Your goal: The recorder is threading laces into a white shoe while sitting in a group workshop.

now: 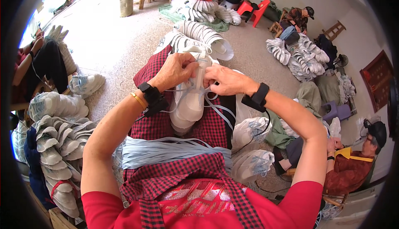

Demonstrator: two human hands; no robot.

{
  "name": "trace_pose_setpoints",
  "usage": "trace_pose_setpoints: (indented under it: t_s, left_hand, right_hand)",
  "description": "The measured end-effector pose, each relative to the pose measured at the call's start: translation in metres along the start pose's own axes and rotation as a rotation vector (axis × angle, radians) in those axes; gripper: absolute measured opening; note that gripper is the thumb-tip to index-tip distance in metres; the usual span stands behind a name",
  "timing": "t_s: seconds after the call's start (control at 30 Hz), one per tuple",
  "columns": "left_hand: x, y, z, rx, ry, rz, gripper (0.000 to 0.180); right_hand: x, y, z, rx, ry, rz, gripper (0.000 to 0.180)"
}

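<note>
A white shoe (188, 111) lies across my lap, its toe end toward me, with pale blue shoelaces (224, 113) threaded through it and loose ends trailing to both sides. My left hand (176, 70) is closed at the shoe's left edge, fingertips pinched together; what lies between them is too small to make out. Across from it, my right hand (227, 80) pinches a lace at the right edge. Nearer my waist, a thick bundle of pale blue laces (166, 152) rests over a red-and-black checked apron (183, 168).
Stacked white shoes (203, 37) stand just beyond my knees. More shoe piles lie left (58, 141) and right (251, 164). Co-workers sit at left (45, 62), right (353, 166) and the back. A red plastic chair (255, 12) stands at the back.
</note>
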State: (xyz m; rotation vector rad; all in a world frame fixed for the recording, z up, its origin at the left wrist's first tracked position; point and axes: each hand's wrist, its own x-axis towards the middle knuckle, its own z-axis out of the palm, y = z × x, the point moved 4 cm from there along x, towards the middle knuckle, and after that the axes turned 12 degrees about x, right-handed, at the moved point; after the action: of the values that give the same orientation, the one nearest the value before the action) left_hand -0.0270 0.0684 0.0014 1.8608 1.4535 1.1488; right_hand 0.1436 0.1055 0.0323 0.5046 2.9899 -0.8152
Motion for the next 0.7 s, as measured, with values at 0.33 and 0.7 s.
trace_pose_setpoints:
  t_s: [0.33,0.7]
  left_hand:
    - [-0.004,-0.003,-0.001,-0.026,-0.002,0.014,0.02]
    - [-0.003,-0.011,0.002,-0.033,0.045,0.007,0.018]
  right_hand:
    - [0.013,-0.002,0.006,-0.146,0.056,0.217,0.021]
    - [0.02,0.009,0.009,-0.144,0.348,0.284,0.016]
